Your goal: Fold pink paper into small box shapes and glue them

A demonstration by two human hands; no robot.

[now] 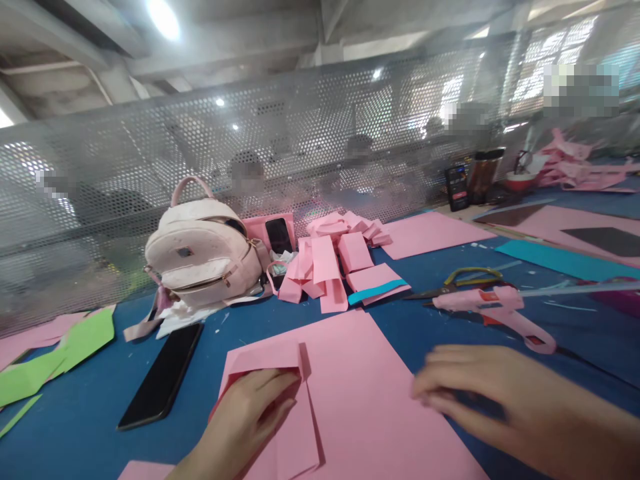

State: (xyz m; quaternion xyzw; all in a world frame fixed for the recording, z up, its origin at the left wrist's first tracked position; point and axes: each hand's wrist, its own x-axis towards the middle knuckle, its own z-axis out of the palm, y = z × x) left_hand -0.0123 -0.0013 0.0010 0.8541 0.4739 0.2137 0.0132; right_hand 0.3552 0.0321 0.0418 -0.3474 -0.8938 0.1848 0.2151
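Observation:
My left hand (255, 407) grips a folded pink paper piece (293, 440), its fingers tucked under the upper flap. The folded piece lies on a large flat pink sheet (360, 387). Over the right edge of that sheet is my right hand (475, 393), slightly blurred, with thumb and fingertips close together; whether anything small is between them I cannot make out. Just beyond the right hand, a pink glue gun (480, 300) lies on its side. Scissors with yellow-green handles (465, 277) lie behind it.
A black phone (163, 377) and a pale backpack (205, 250) are on the blue table (95, 413) to the left. Folded pink paper pieces (325, 260) are piled behind the sheet. Green paper (90, 340) lies far left, a blue strip (565, 260) right. A perforated metal screen (300, 147) stands behind.

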